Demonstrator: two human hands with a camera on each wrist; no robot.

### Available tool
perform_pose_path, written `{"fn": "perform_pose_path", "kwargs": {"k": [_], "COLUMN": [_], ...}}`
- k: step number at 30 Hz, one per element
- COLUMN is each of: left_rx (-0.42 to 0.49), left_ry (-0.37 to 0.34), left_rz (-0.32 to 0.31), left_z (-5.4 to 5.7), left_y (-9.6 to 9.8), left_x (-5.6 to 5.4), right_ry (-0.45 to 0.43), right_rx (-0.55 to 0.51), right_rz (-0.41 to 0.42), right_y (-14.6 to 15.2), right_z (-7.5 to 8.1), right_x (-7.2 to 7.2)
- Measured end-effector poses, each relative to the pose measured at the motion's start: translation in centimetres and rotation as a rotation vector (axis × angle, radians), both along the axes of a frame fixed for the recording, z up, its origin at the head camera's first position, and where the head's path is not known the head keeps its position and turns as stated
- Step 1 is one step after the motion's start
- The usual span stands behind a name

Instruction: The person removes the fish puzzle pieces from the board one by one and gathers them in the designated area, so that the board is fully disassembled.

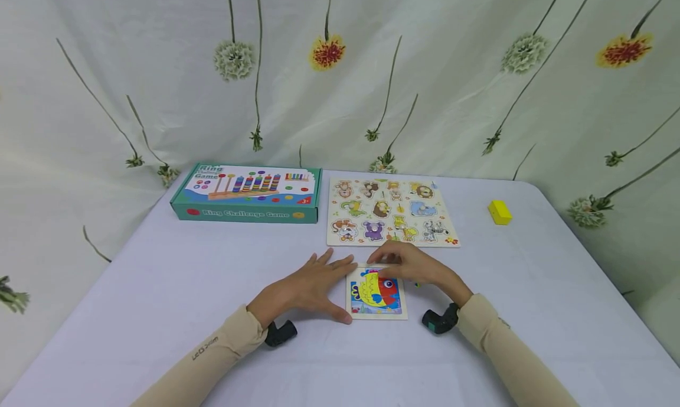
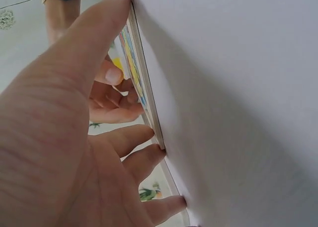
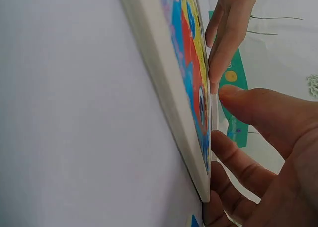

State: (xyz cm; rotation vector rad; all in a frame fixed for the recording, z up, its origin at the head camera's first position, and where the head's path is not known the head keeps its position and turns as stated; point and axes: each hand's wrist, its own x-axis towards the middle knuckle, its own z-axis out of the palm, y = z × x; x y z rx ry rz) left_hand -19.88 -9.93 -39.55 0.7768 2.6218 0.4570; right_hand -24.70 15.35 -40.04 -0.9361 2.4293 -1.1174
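Observation:
A small square wooden fish puzzle [image 1: 376,293] lies flat on the table, its picture yellow and red on blue. My left hand [image 1: 313,283] is spread at its left side; thumb and fingertips touch the frame's edge, as the left wrist view [image 2: 99,152] also shows. Over the puzzle's top right corner is my right hand [image 1: 411,262], fingers bent. In the right wrist view its thumb [image 3: 248,103] stands apart from the fingers, with nothing seen between them. A small blue and green piece [image 3: 194,221] lies beside the puzzle, mostly hidden by this hand.
Behind the hands lies a larger animal peg puzzle board [image 1: 390,212]. A green Ring Challenge Game box [image 1: 247,194] stands at the back left. Toward the right is a yellow block [image 1: 500,212]. A white flowered cloth [image 1: 451,88] hangs behind the white-covered table [image 1: 159,277].

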Motion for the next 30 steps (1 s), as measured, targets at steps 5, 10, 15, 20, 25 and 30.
{"fn": "perform_pose_path", "kwargs": {"k": [5, 10, 15, 20, 25, 30], "left_rx": [-0.001, 0.001, -0.007, -0.007, -0.006, -0.007], "left_ry": [-0.003, -0.002, -0.003, 0.001, 0.002, -0.001], "left_rz": [-0.012, -0.017, -0.014, -0.016, -0.015, -0.012], "left_z": [-0.05, 0.05, 0.03, 0.06, 0.12, 0.1], "left_y": [-0.06, -0.08, -0.07, -0.08, -0.07, -0.02], "left_x": [-0.13, -0.21, -0.27, -0.31, -0.29, -0.28], "right_ry": [-0.01, 0.005, 0.012, 0.023, 0.02, 0.01], "right_rx": [0.001, 0.029, 0.064, 0.081, 0.073, 0.073], "right_rz": [0.031, 0.044, 0.055, 0.078, 0.095, 0.089], "right_y": [-0.3, -0.51, -0.63, -0.74, -0.85, -0.92], "right_z": [-0.46, -0.44, -0.35, -0.35, -0.21, -0.21], "right_x": [-0.4, -0.54, -0.62, -0.63, -0.44, -0.35]}}
